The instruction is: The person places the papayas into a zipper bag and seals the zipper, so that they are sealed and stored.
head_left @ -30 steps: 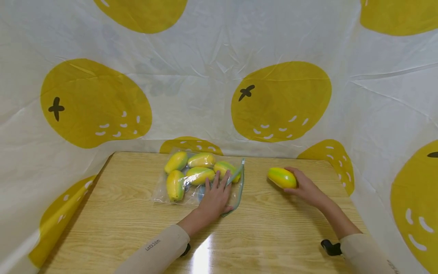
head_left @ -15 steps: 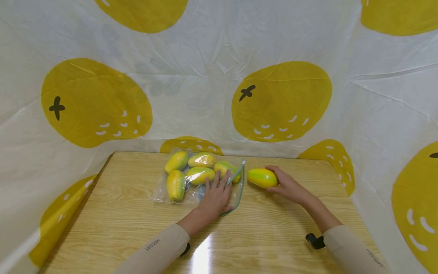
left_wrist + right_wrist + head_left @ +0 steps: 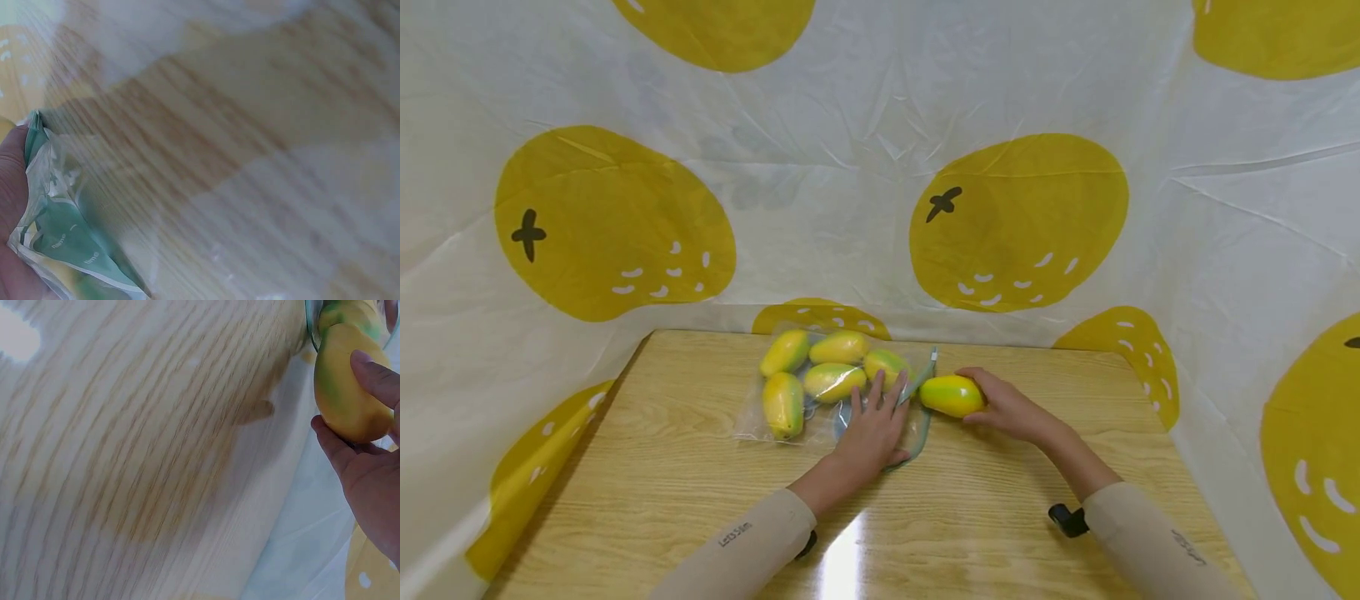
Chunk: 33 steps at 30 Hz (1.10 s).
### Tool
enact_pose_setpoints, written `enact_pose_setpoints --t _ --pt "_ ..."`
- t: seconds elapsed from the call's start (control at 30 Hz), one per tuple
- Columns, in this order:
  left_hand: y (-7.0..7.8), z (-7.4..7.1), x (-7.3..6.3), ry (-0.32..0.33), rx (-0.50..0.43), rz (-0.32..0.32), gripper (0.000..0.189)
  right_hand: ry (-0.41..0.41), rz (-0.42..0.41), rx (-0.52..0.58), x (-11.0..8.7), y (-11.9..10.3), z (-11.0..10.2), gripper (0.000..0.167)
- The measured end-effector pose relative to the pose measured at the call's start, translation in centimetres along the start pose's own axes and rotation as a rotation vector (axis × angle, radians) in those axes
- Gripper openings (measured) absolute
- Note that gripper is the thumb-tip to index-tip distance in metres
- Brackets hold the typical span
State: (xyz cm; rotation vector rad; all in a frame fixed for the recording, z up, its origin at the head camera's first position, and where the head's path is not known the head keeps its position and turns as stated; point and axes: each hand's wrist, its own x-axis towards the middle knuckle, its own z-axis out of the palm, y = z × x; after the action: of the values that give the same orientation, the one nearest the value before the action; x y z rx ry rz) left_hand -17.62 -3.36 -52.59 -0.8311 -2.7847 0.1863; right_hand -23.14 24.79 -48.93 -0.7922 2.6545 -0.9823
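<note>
My right hand [image 3: 1011, 408] grips a yellow papaya [image 3: 951, 396] with green streaks, thumb and fingers around its right end. The papaya's left end is right at the mouth of a clear zip bag [image 3: 748, 425], overlapping its green strip in the head view. Inside the bag lie several similar papayas [image 3: 835, 382]. My left hand [image 3: 868, 437] rests on the bag near its mouth, fingers straight and spread. In the left wrist view the bag's green-trimmed edge [image 3: 69, 240] stands by my left hand. The right wrist view shows the held papaya [image 3: 350, 387] meeting another at the bag's opening.
Beneath everything is a wooden table [image 3: 1000, 517]. A white cloth [image 3: 850, 225] printed with big yellow fruits rises behind it and along both sides. The bag lies near the table's back edge, and light glares off the front of the tabletop.
My right hand has carried the papaya leftward across the table to the bag's mouth. My left hand stays in place on the bag, and the papayas inside have shifted slightly left.
</note>
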Motion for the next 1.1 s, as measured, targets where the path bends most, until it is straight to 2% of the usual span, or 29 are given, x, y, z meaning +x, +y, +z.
enact_pose_setpoints --t 0.23,0.57,0.77,0.9,1.1 --pt "-0.1 -0.4 0.0 -0.018 -0.003 0.002 0.098 -0.001 -0.03 -0.026 0.5 -0.4 0.5 0.073" --pt "-0.1 -0.5 0.0 -0.03 0.037 -0.009 0.099 -0.073 -0.042 -0.008 0.8 -0.7 1.1 0.076" --pt "-0.1 -0.6 0.1 -0.046 -0.005 -0.025 0.102 -0.087 -0.042 0.013 1.4 -1.2 1.6 0.064" --pt "-0.2 -0.5 0.1 -0.042 -0.029 -0.024 0.103 -0.094 -0.097 0.011 2.0 -1.4 1.9 0.06" --pt "-0.2 -0.4 0.1 -0.004 -0.005 -0.005 0.104 -0.105 -0.153 -0.019 2.7 -2.0 2.5 0.061"
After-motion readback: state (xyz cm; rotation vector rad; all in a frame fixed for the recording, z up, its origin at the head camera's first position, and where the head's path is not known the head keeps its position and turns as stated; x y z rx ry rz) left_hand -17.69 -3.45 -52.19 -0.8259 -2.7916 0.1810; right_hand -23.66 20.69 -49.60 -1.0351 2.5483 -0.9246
